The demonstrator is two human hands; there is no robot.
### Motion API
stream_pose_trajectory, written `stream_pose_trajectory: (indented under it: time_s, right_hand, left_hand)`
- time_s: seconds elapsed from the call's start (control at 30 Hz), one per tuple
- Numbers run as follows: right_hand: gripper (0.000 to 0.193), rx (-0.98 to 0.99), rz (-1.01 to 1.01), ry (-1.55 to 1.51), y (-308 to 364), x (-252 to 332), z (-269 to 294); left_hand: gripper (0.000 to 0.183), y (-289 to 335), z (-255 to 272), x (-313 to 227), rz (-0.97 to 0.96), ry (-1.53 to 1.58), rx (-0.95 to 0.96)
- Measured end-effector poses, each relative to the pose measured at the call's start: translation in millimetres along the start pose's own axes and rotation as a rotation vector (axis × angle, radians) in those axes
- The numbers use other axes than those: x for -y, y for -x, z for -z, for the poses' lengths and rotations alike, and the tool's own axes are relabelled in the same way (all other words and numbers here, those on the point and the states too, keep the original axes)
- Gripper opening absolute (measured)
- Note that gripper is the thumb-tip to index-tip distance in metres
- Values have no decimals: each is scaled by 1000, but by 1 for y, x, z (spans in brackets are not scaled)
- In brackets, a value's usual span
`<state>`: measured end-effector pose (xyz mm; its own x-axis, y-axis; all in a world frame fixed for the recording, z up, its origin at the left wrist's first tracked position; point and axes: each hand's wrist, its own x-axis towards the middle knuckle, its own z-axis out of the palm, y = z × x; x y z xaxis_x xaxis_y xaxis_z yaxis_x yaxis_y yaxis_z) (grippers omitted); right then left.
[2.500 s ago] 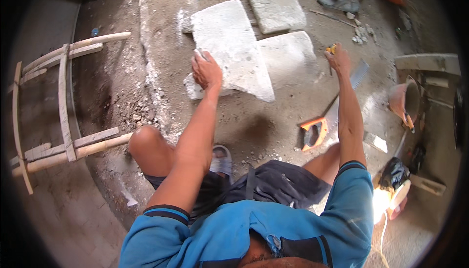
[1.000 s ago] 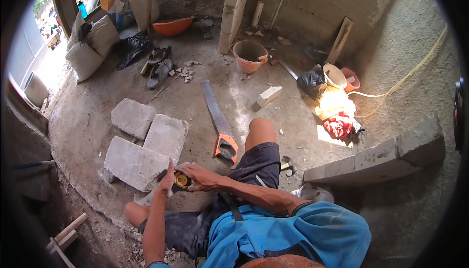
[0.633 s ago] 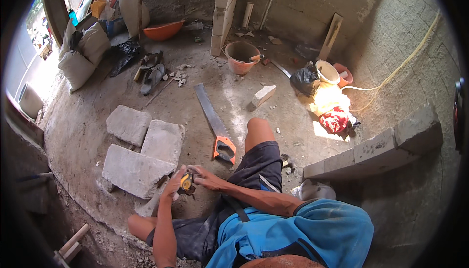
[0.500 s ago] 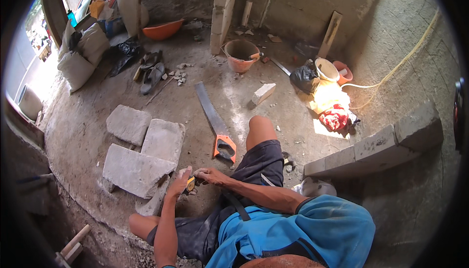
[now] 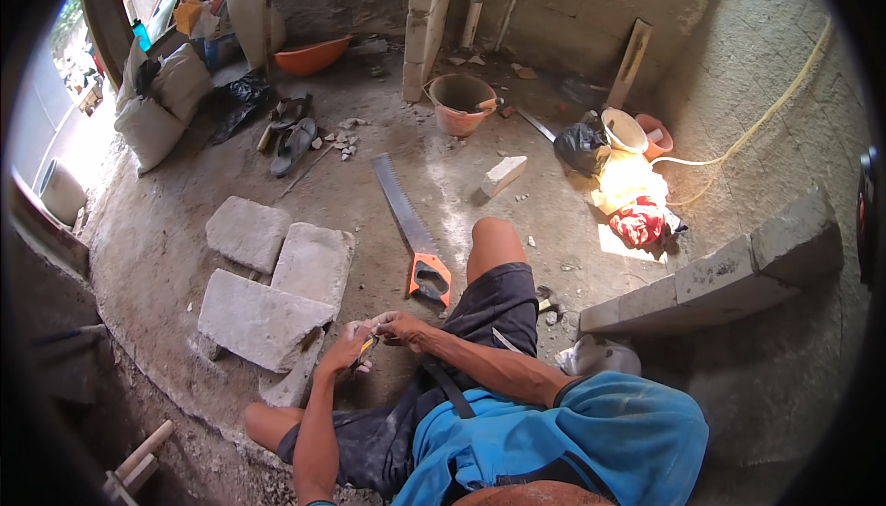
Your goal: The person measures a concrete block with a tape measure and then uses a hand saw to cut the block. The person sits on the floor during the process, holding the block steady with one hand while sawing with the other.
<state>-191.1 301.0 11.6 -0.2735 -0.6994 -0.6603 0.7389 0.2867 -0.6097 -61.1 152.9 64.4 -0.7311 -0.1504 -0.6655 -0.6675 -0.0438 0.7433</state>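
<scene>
In front of my lap, my left hand (image 5: 345, 347) is closed round a small yellow-and-black tape measure (image 5: 368, 344), mostly hidden by the fingers. My right hand (image 5: 401, 329) meets it, fingertips pinched together; whatever lies between them is too small to make out. Just beyond the hands, a handsaw (image 5: 406, 220) with an orange and black handle lies flat on the floor. To the left are pale grey blocks: one lies nearest my left hand (image 5: 263, 317), with another block (image 5: 314, 264) touching it and a third block (image 5: 247, 232) behind.
A low block wall (image 5: 711, 280) runs along the right. Ahead stand a bucket (image 5: 459, 104) and a small block piece (image 5: 504, 176). Sandals (image 5: 293, 146) and rubble lie farther left, before sacks (image 5: 157, 127) and an orange basin (image 5: 314, 56). A red cloth (image 5: 639, 222) lies in sunlight.
The left hand has turned the tape measure, so less of it shows. My right hand has drawn in against the left one's fingertips. The view has shifted slightly.
</scene>
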Motion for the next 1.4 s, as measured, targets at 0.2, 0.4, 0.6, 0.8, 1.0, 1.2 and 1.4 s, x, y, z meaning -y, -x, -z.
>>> stream_pose_trajectory:
  time_s: [0.2,0.4,0.6,0.8,1.0,1.2,1.4]
  right_hand:
    - [21,-25,37,-48,2,16,-9]
    - [11,-48,248,47,-23,38,21]
    - [4,39,167,18,-18,71,-38]
    - [17,26,297,343,-86,77,-118]
    - [31,8,603,648,-127,71,-147]
    - [52,-18,559,626,-131,73,-127]
    - [74,84,606,849,-93,55,-151]
  left_hand:
    - [54,-37,26,44,2,6,87]
    - [31,5,33,26,-30,120,239]
    - [31,70,59,34,74,210,28]
    - [28,156,122,107,48,107,-267]
    - [26,130,146,132,-102,-396,-530]
    - [27,119,144,104,151,145,-424]
    - [26,91,97,68,-77,620,-462]
